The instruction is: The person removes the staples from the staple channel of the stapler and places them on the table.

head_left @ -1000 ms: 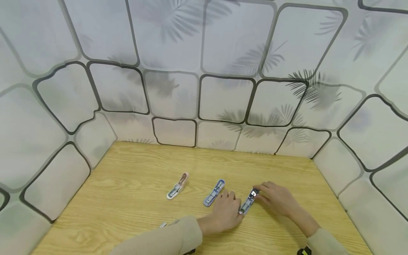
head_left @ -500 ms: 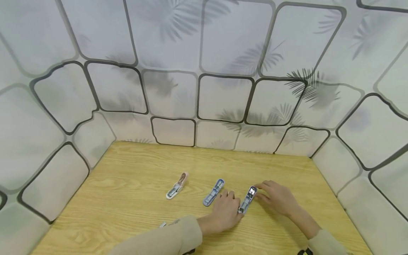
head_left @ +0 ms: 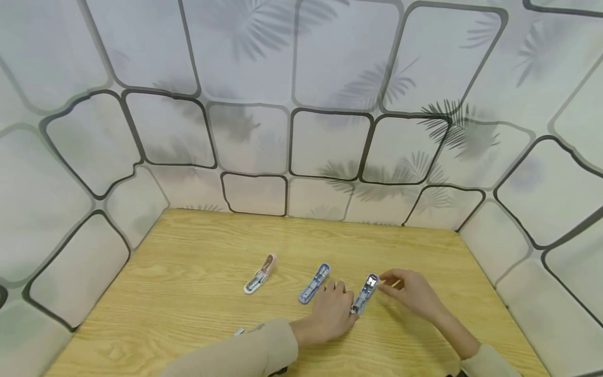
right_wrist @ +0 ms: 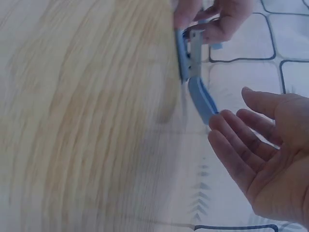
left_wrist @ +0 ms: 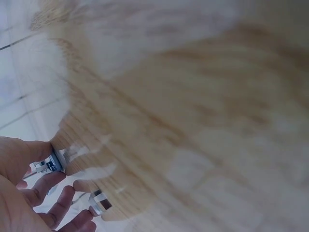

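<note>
An opened-out light blue stapler (head_left: pixel 364 294) with metal parts inside lies at the right of the table. My left hand (head_left: pixel 331 312) grips its near end between thumb and index finger, which also shows in the left wrist view, where the stapler (left_wrist: pixel 52 163) looks small. My right hand (head_left: pixel 413 295) is just right of its far end with fingers loosely extended. In the right wrist view, that right hand (right_wrist: pixel 282 162) has its fingertips close to the blue arm of the stapler (right_wrist: pixel 203 100) and holds nothing.
Left of my left hand lies another opened blue stapler (head_left: pixel 313 284), close to its knuckles. Farther left is a pink and white stapler (head_left: pixel 260 274), also opened. A small light-coloured piece (head_left: pixel 238 331) shows beside my left sleeve. Patterned cloth walls (head_left: pixel 254 195) border the wooden table (head_left: pixel 188 272).
My right hand has drawn back to the right from the stapler's far end, and its fingers have spread. The left hand keeps its grip at the near end.
</note>
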